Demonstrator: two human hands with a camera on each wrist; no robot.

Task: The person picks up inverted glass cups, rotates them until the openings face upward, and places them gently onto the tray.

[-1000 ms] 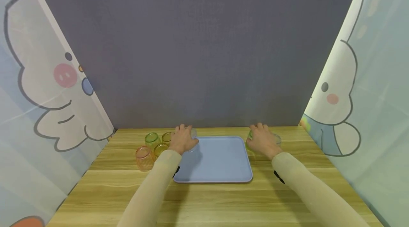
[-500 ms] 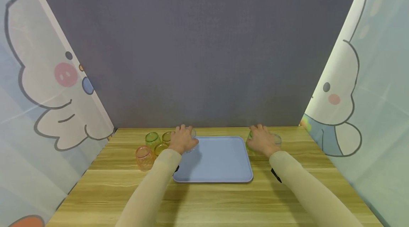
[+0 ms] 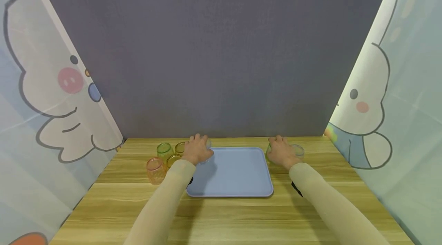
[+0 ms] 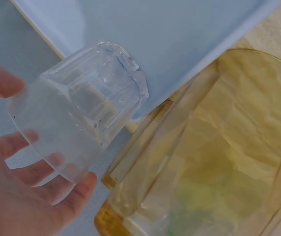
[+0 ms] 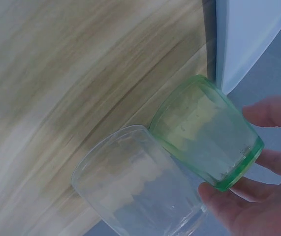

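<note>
I am counting six cups: two clear (image 4: 81,128) (image 5: 135,189), two green (image 3: 164,148) (image 5: 206,140), one amber (image 3: 173,159), one orange (image 3: 155,169); one blue tray (image 3: 235,176).

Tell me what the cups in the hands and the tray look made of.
Clear cup in the left hand: see-through, glossy, faceted, glass or hard plastic. Green cup in the right hand: translucent tinted, same kind. Tray: opaque pale blue, matte, smooth raised rim, likely plastic.

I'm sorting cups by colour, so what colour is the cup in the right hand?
Green; the cup shows best in the right wrist view.
</note>
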